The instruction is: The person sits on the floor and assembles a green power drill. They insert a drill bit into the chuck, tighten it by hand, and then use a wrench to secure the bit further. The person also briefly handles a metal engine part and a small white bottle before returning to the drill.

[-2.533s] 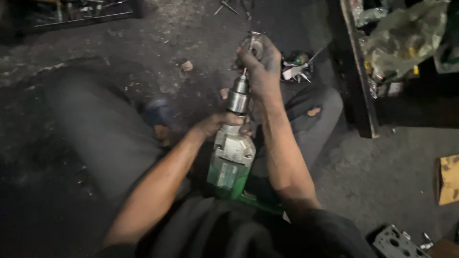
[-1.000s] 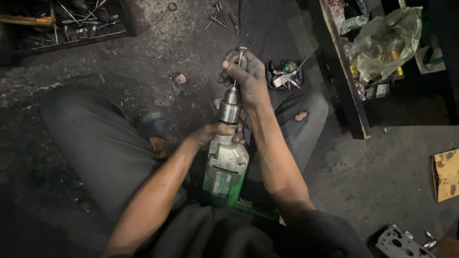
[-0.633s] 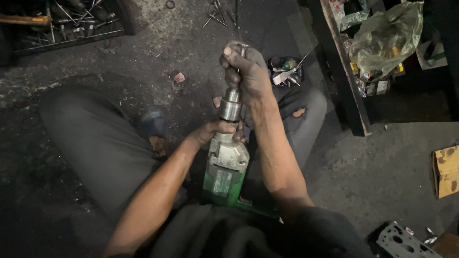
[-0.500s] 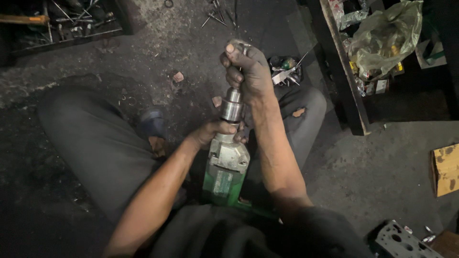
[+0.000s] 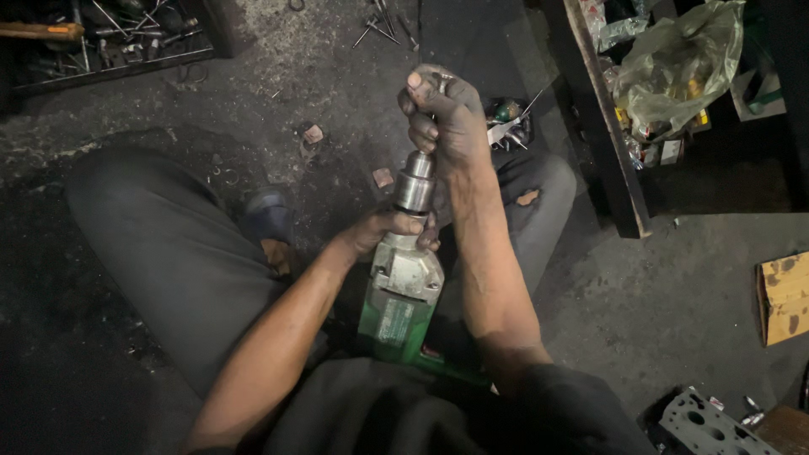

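Observation:
A green electric drill [image 5: 399, 295] with a grey metal head stands upright between my knees, chuck [image 5: 415, 184] pointing away from me. My left hand [image 5: 381, 227] wraps around the drill's neck just below the chuck. My right hand [image 5: 447, 118], black with grease, is closed over the tip of the chuck around a small metal piece [image 5: 438, 82]; what that piece is cannot be told. Both forearms run down toward the bottom of the view.
I sit on a dirty concrete floor, grey trousers on both legs. A tray of metal tools [image 5: 101, 38] lies top left. A dark shelf post [image 5: 602, 126] with a plastic bag [image 5: 674, 72] stands right. A cardboard piece [image 5: 784, 295] and a metal block [image 5: 704, 425] lie lower right.
My right hand stayed on the chuck tip with small shifts of the fingers; the left kept its grip on the drill's neck. The view tilted slightly.

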